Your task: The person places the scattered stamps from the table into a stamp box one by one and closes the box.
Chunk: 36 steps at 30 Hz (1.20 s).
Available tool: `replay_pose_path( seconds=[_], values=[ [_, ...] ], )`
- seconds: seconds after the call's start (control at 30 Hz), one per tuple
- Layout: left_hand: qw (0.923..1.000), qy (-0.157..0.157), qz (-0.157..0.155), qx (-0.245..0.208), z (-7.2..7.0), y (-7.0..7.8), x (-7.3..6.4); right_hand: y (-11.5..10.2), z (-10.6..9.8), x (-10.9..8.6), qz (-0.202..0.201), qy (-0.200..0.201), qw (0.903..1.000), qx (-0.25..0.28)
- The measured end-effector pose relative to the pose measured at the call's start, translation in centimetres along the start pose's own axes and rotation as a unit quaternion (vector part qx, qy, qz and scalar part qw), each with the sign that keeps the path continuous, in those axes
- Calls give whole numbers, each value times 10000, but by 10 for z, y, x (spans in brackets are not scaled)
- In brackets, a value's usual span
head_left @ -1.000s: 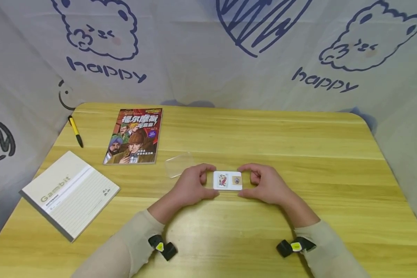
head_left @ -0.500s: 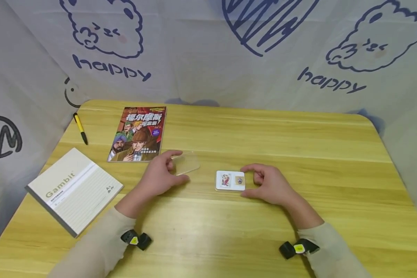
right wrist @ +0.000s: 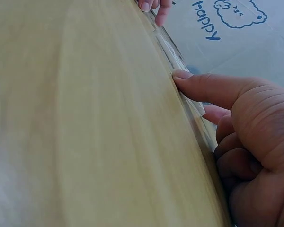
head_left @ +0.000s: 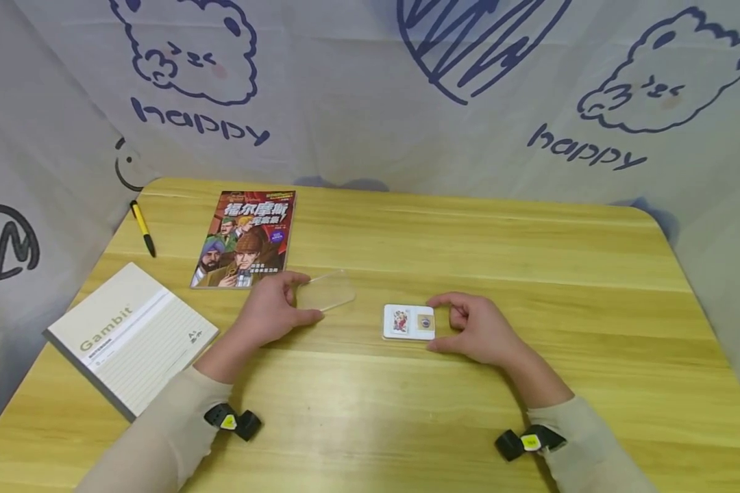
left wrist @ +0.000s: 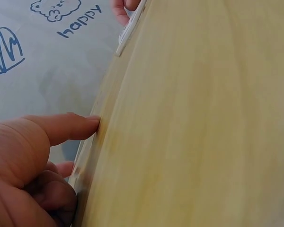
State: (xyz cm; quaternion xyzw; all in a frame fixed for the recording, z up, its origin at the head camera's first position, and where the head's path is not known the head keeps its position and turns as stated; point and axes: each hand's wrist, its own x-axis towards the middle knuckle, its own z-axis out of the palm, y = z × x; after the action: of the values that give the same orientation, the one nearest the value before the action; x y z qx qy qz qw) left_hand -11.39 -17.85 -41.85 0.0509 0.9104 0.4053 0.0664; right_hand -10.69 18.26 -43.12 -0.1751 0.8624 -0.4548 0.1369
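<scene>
The white case (head_left: pixel 409 322) lies long-axis sideways, right end pinched by the right hand (head_left: pixel 484 330). Left of it, the left hand (head_left: pixel 268 310) adjoins the clear plate (head_left: pixel 328 291), grip unclear.

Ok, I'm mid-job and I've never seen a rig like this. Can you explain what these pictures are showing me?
There is no machine here: the left grip and right grip are a person's bare hands. The wide view comes from a camera worn on the head, looking forward and down; the two smaller views come from cameras on the left and right wrists, where the table looks steeply tilted. On the table, toward the left, lie a notebook, a comic-style book and a yellow-and-black pen. Nearer the middle is a thin clear piece, with the left grip at its edge; I can't tell whether it is firmly held. The right grip pinches the right end of a small, flat white piece.
</scene>
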Motion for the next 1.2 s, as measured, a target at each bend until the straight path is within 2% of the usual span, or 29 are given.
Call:
replay_pose_path(
  seconds=[0.23, 0.4, 0.8, 1.03, 1.2],
  values=[
    [9999, 149, 1, 54, 3, 1, 0, 1, 0, 0, 4, 4, 10000, -8],
    [9997, 189, 102, -139, 7, 8, -1, 1, 0, 0, -3, 1, 10000, -36],
    [9971, -37, 430, -634, 29, 43, 1, 0, 0, -1, 14, 10, 10000, 24],
    [9935, -192, 871, -707, 45, 56, 6, -1, 0, -1, 18, 26, 10000, 13],
    [9916, -391, 892, -855, 57, 64, 8, -2, -1, -1, 36, 30, 10000, -37]
  ],
)
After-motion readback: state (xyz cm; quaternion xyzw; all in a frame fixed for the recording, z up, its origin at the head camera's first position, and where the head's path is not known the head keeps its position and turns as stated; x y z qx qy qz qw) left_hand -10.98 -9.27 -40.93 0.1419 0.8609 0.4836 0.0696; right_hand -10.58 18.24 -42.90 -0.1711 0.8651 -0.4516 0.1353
